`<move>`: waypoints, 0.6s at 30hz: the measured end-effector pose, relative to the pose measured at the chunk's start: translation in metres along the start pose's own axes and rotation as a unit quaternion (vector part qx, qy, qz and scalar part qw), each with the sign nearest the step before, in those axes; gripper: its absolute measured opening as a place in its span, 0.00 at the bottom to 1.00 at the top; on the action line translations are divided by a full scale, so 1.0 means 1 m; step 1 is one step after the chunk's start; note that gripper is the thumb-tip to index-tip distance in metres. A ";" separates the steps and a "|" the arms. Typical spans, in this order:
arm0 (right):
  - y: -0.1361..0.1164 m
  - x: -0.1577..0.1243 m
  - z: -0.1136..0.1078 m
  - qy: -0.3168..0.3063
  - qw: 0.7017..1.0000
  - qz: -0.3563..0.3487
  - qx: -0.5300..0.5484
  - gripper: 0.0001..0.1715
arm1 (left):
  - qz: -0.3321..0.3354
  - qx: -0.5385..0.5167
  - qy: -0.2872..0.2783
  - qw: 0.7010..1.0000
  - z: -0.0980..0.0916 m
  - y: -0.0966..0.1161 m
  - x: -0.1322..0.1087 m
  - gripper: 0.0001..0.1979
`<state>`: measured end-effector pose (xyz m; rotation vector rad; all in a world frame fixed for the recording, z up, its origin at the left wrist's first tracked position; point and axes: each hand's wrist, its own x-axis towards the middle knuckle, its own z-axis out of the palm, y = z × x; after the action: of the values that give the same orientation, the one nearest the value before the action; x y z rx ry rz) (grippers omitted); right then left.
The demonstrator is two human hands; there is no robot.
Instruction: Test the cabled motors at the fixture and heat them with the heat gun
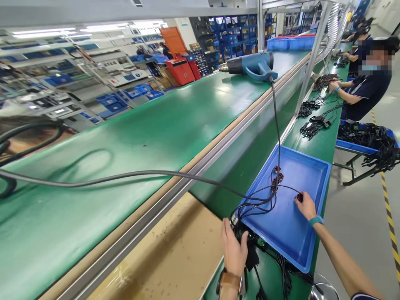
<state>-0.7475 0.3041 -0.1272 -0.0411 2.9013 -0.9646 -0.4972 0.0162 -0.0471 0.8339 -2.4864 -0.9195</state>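
In the head view my right hand (306,205) pinches a small round motor (299,197) over the right side of a blue tray (300,166). A thin black cable runs from that motor leftward to a bundle of cables (258,205) over the tray's left edge. Several similar motors (276,179) with copper-coloured parts lie in a cluster toward the tray's far left. My left hand (233,250), fingers stretched and thumb apart, is beside the tray's near left corner. Close to its thumb are green circuit boards (260,241) and black cables, partly hidden.
A blue heat gun (250,66) lies on the raised green shelf (150,133), its cord hanging toward the tray. Cardboard (168,254) lies below the shelf's edge. Black cable bundles (315,125) sit farther along the bench. A co-worker (368,83) handles cables at right.
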 end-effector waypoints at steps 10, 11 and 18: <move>-0.015 -0.001 -0.002 -0.005 1.000 0.026 0.016 0.26 | 0.041 -0.070 -0.145 0.986 0.006 0.023 0.000 0.12; -0.023 -0.003 -0.006 0.001 0.996 0.052 0.078 0.27 | 0.047 -0.079 -0.180 0.979 0.006 0.028 -0.017 0.14; -0.124 -0.050 -0.091 0.112 0.875 -0.026 0.469 0.24 | 0.045 -0.173 -0.377 0.909 0.006 0.057 -0.098 0.30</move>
<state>-0.7062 0.2614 0.0228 0.0616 2.2599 -2.3828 -0.4489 0.1161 -0.0251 0.2508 -2.7743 -1.8546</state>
